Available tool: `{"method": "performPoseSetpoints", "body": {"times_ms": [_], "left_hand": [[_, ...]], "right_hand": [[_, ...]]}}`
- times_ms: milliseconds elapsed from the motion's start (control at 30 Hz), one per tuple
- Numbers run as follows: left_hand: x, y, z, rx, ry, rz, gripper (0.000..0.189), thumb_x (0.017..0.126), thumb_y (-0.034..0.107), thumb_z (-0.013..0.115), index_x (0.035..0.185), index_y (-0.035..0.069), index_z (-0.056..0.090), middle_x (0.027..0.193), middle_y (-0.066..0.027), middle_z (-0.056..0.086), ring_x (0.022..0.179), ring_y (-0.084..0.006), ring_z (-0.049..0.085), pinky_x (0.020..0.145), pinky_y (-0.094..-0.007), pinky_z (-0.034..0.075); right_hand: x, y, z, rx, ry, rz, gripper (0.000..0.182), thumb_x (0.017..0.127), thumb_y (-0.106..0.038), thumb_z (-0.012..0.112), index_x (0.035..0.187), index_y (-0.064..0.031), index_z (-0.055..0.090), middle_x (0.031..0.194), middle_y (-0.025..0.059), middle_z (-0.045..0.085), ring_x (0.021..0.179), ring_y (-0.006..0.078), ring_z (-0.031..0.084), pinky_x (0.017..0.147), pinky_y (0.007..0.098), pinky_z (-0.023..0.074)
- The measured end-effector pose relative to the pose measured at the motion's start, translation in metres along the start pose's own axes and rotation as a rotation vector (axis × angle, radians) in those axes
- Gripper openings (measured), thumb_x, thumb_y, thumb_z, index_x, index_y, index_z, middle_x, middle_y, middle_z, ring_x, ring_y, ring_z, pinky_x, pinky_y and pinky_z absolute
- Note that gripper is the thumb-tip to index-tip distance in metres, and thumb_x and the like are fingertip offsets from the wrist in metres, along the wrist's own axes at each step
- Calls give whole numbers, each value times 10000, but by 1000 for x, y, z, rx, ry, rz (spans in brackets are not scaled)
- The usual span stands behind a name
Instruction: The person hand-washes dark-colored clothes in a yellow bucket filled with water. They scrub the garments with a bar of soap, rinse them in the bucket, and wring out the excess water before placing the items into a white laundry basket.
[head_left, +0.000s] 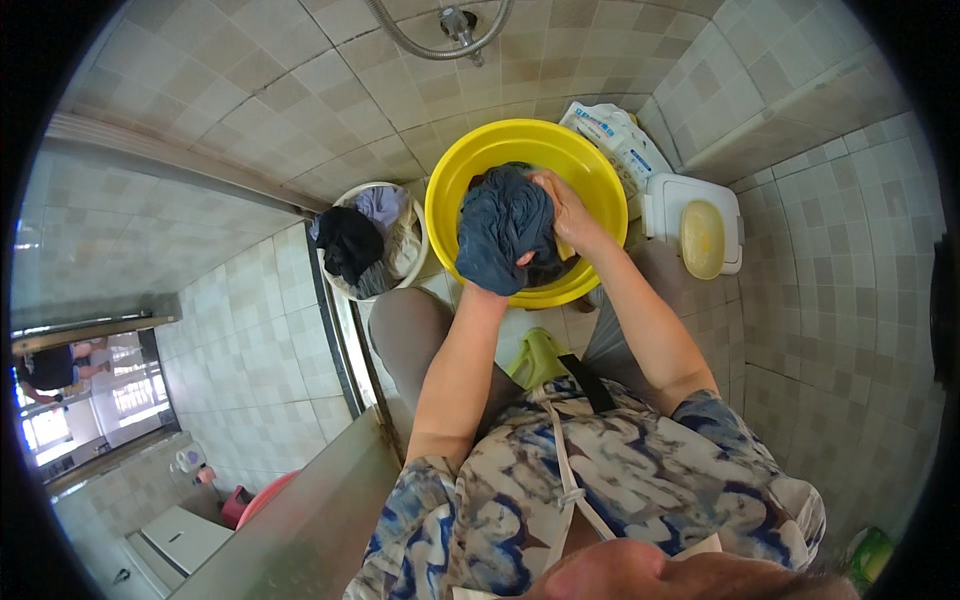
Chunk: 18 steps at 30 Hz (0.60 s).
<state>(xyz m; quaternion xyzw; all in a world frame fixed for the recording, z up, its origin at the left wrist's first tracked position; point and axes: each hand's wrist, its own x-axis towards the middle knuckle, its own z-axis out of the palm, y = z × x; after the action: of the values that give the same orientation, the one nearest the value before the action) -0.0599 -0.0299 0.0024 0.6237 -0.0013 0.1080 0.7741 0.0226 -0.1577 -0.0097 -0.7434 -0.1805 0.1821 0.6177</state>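
Observation:
A large yellow plastic basin (592, 161) stands before me, with dark wet clothing inside. Over its middle, a bunched dark blue-grey cloth (499, 217) covers most of my left hand (525, 259); only the wrist and what looks like a fingertip show. My right hand (574, 217) presses against the cloth's right side, holding a yellowish bar or block (562, 246), partly hidden by the fingers. To the right, a yellow oval dish (703, 240) lies on a white lidded bin (667, 196).
Left of the basin is a white tub (422, 255) of clothes, beside a door track (349, 337). A printed plastic bag (619, 139) leans at the wall. A shower hose (435, 52) hangs above. A glass panel (300, 517) stands lower left. Another person (49, 369) appears far left.

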Motion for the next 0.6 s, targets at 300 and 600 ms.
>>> {"method": "performPoseSetpoints", "body": {"times_ms": [300, 600], "left_hand": [[12, -12, -3, 501, -128, 103, 375, 922, 210, 485, 1272, 74, 476, 1249, -70, 529, 1070, -199, 542, 870, -299, 445], [7, -56, -14, 262, -83, 131, 420, 757, 231, 611, 1171, 171, 567, 1107, -78, 582, 999, -277, 544, 839, -382, 428]], "right_hand": [[-19, -44, -32, 186, -164, 173, 493, 833, -280, 666, 1268, -118, 497, 1004, 17, 548, 744, 83, 527, 589, 208, 445], [-26, -2, -19, -456, 119, -71, 328, 718, -75, 647, 1031, -30, 562, 939, 113, 597, 895, 250, 584, 821, 319, 450]]}}
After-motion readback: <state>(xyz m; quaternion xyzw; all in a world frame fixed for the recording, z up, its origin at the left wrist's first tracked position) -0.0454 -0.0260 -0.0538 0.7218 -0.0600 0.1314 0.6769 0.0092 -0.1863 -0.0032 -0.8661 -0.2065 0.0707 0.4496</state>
